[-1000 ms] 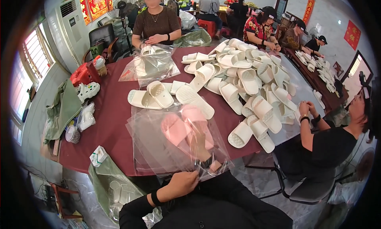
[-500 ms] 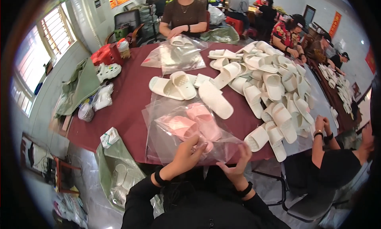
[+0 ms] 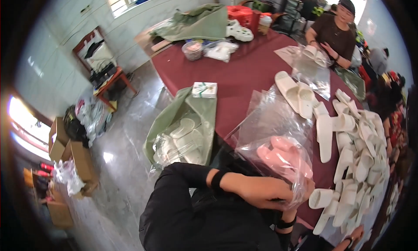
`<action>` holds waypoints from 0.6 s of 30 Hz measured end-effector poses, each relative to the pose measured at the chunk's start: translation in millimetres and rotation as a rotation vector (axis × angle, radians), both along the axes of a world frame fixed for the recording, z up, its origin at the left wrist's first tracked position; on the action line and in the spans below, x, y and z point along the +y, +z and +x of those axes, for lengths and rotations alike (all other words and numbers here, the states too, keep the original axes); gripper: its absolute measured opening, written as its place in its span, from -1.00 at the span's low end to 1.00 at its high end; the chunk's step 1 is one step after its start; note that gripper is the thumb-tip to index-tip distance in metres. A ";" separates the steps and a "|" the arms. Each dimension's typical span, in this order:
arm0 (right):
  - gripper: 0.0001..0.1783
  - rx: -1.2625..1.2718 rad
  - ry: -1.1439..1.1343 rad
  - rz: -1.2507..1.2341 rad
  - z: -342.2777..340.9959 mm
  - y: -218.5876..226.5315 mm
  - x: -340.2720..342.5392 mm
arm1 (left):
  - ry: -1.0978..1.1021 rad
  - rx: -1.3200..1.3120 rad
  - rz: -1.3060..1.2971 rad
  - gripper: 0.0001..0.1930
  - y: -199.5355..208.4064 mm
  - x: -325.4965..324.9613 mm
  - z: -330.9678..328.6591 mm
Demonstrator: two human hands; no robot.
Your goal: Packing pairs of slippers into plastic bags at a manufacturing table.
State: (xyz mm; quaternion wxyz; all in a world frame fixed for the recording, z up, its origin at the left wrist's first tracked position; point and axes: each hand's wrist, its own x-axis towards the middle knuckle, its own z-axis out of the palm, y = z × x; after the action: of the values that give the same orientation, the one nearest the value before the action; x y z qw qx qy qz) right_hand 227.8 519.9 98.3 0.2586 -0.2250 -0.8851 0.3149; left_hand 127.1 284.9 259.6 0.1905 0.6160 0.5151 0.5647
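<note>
A clear plastic bag (image 3: 250, 151) with a pair of pink slippers (image 3: 285, 157) inside is at the table's near edge. My left hand (image 3: 267, 191) reaches across to the bag's gathered near end, its fingers curled on the plastic and partly hidden. At the same end my right hand (image 3: 308, 189) grips the film, mostly behind the bag and my left hand. More flat clear bags (image 3: 272, 109) lie just beyond. White slippers (image 3: 296, 94) rest past them, and a large heap of white slippers (image 3: 359, 151) covers the table's right side.
Left of me, a green sack (image 3: 159, 127) holds bagged white slippers, with a small white box (image 3: 204, 90) on its rim. A tub (image 3: 192, 50), white clogs (image 3: 239, 31) and a cup (image 3: 264, 23) stand on the far side of the red table (image 3: 244, 72). A co-worker (image 3: 333, 37) handles bagged slippers opposite.
My view has swung left. The bagged pink slippers have tipped up and drawn closer to me. My hands, apart before, have come together at the bag's near end.
</note>
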 end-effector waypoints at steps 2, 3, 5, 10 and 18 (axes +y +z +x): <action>-0.66 0.024 -0.151 0.156 -11.8 18.1 2.8 | 0.049 -0.056 -0.018 -0.72 -0.3 -31.0 -16.9; -0.74 0.041 -0.225 0.228 -17.6 31.2 -0.2 | 0.199 -0.134 -0.118 -0.71 1.7 -55.1 -26.6; -0.76 0.215 -0.162 -0.130 -24.5 76.2 -12.0 | 0.736 -0.181 -0.154 -0.77 -22.0 -102.4 -48.6; -0.87 0.567 0.119 -0.919 -51.1 95.5 -75.5 | 1.907 0.088 -0.606 -0.75 -117.9 -267.4 -90.9; -0.87 -0.144 0.553 -1.454 -95.1 89.7 -211.8 | 2.118 -0.894 -1.354 -0.14 -271.9 -365.9 -50.1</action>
State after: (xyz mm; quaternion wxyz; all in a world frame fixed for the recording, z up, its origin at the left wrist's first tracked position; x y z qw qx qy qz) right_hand 132.7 308.1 188.0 -0.1000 -0.1290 -0.4950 0.8534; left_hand 77.0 -81.0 -12.3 0.0807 -0.5309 0.8127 0.2261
